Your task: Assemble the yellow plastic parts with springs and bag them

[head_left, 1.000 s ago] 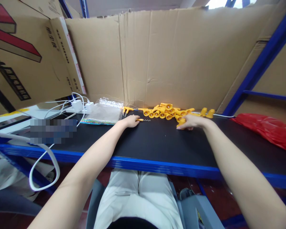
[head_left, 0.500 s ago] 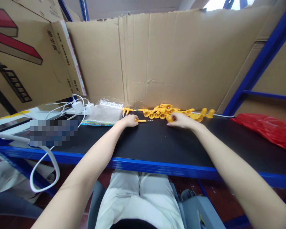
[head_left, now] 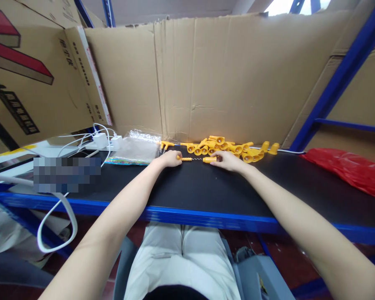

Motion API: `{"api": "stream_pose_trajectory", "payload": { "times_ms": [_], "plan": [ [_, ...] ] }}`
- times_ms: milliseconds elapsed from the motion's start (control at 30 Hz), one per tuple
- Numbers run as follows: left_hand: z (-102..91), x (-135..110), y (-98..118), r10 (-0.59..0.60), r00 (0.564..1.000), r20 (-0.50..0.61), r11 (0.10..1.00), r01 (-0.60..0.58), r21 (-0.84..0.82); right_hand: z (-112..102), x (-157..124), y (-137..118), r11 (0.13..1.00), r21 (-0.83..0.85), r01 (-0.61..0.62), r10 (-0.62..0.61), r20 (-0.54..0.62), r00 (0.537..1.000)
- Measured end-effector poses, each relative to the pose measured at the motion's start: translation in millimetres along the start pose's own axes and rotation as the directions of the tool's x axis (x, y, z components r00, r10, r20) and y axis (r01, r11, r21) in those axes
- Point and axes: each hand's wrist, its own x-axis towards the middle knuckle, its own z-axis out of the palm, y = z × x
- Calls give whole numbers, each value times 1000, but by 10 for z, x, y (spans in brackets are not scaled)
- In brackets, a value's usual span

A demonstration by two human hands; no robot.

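My left hand (head_left: 169, 158) rests on the black shelf top (head_left: 206, 187), fingers closed on a small yellow ribbed piece with a thin metal spiral (head_left: 187, 158) sticking out to the right. My right hand (head_left: 226, 160) is closed on a yellow plastic cap (head_left: 209, 159), held level with its open end close to the spiral's tip. Right behind both hands lies a heap of several yellow caps (head_left: 225, 147) against the cardboard wall.
A clear plastic bag (head_left: 136, 146) lies left of my left hand, with white chargers and cables (head_left: 100, 139) beyond it. A red plastic bag (head_left: 346, 168) sits at the right. Cardboard sheets (head_left: 221, 75) wall the back; blue rack posts (head_left: 337, 79) stand right.
My right hand has come left from the heap with one yellow cap and brought it up to the spiral held by my left hand, which stayed in place.
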Motion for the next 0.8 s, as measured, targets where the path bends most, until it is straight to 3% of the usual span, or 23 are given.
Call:
{"api": "stream_pose_trajectory", "payload": {
  "times_ms": [267, 433, 700, 800],
  "plan": [
    [49, 24, 37, 68, 996, -59, 997, -70, -32, 144, 63, 33, 987, 69, 142, -137, -81, 987],
    [83, 30, 66, 108, 987, -121, 987, -121, -104, 222, 97, 81, 951, 263, 161, -152, -54, 987],
    [58, 1, 76, 129, 946, -299, 974, -177, -142, 172, 80, 60, 817, 571, 81, -73, -37, 997],
    [54, -10, 104, 136, 940, -314, 973, -186, -138, 95, 41, -12, 751, 660, -20, -8, 39, 999]
  ]
}}
